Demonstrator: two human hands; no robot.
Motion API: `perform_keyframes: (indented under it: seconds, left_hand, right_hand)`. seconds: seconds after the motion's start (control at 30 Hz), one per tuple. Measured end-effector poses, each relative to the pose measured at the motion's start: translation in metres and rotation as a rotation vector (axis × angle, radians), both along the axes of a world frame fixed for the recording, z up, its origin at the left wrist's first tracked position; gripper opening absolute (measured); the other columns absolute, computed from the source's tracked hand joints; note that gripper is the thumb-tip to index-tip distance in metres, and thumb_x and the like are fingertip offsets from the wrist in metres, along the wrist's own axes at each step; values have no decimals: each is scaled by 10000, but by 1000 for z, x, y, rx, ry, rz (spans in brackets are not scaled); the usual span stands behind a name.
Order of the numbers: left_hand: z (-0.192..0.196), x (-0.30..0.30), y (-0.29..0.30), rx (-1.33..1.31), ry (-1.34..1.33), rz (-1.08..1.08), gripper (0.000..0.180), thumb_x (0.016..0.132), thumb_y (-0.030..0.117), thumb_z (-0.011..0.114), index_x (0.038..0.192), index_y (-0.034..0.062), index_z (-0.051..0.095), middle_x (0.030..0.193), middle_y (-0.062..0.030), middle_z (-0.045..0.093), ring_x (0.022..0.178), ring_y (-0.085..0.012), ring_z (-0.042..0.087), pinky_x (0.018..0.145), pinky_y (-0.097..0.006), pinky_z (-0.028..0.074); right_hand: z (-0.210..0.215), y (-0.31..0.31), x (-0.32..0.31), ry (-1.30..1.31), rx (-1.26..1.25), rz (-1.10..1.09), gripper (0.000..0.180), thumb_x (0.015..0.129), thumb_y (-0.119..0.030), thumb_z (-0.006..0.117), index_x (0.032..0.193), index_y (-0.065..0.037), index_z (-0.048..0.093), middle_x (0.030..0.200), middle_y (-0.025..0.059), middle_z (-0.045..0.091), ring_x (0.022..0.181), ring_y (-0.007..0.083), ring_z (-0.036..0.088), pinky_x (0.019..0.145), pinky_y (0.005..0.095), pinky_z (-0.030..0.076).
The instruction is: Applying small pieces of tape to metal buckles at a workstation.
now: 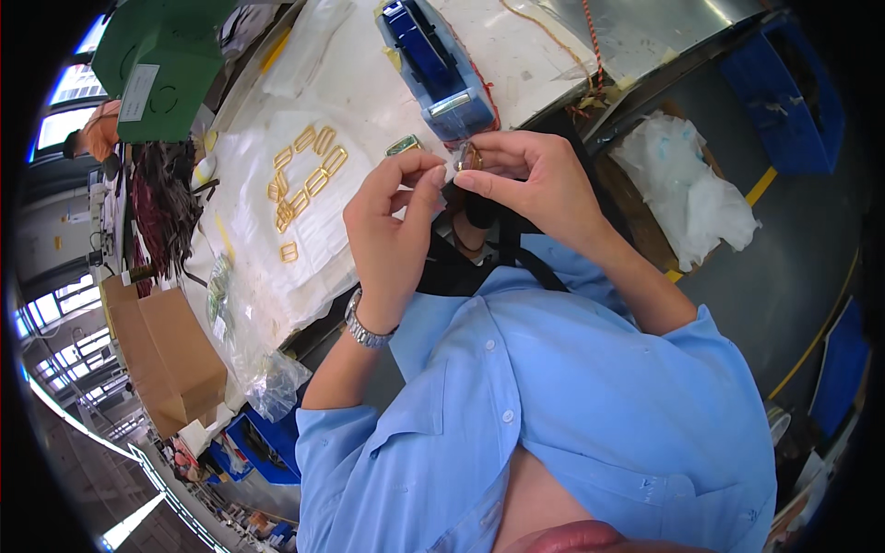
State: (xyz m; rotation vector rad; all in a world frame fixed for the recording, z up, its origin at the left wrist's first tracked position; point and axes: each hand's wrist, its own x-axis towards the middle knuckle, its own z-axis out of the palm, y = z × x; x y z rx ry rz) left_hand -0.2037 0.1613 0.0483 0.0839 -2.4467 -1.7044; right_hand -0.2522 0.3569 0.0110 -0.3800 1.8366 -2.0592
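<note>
While both hands are raised in front of the chest, the right hand [535, 180] pinches one small gold-coloured metal buckle [468, 157] between thumb and forefinger; the grip is closed tight on it, and a bit of clear film seems to be around the piece. The left hand [392, 230] is just beside it, with thumb and fingers curled close together, the fingertips [431, 175] reaching toward the same buckle. I cannot tell for sure if they touch it or hold something of their own. On the left wrist there is one metal wristwatch [364, 327].

On the white surface [369, 92] behind the hands lies a loose group of gold rectangular buckles [304, 180]; I count about ten, some overlapping, so the number is not exact. One more, greenish-gold piece [404, 145] lies just beside the left fingertips. One blue tape dispenser [433, 64] stands on the surface above the hands, close to them. One brown cardboard box [171, 355] is at the left below the surface, and one clear plastic bag [267, 378] hangs near it. At the right, one box holds crumpled white plastic [687, 189].
</note>
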Motion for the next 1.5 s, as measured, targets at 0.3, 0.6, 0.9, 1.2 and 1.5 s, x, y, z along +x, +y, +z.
perform_keyframes:
  seconds: [0.3,0.6,0.9,1.2,1.5]
  left_hand:
    - [-44,13,26,-258,310,40,197,987,-38,757,1184,-40,756,1002,-111,776,820,-146,754,755,-287,613]
    - [-29,-7,22,-353,362,14,120,1019,22,756,1114,-44,784,861,-91,769,744,-135,746,685,-268,594]
    - [-9,-21,22,132,25,-14,154,1056,85,732,1079,-56,788,815,-54,741,699,-110,729,638,-250,599]
    - [-23,-24,26,336,-240,-24,208,1074,95,700,1014,-91,770,795,-54,724,673,-114,703,614,-268,623]
    - [-18,25,13,-79,-58,-129,325,967,-30,786,1288,-15,739,1060,-88,763,906,-130,742,780,-290,647]
  right_hand:
    - [0,-6,0,-87,-35,-37,330,1017,-126,807,1248,103,750,1070,103,826,963,88,751,870,240,608]
    - [-1,1,-15,-93,-8,11,339,1069,-164,746,1310,74,734,1087,83,807,1001,92,743,902,279,612]
    - [-7,3,-13,97,-31,-23,388,1050,-99,752,1382,93,688,1195,114,806,1092,114,744,981,285,592]
    - [-29,-6,6,-20,-62,-137,269,1053,-134,751,1224,73,772,965,70,827,884,67,732,795,250,599]
    - [-6,38,24,511,427,-11,358,902,-89,863,1230,19,770,1014,122,809,862,188,777,806,312,603]
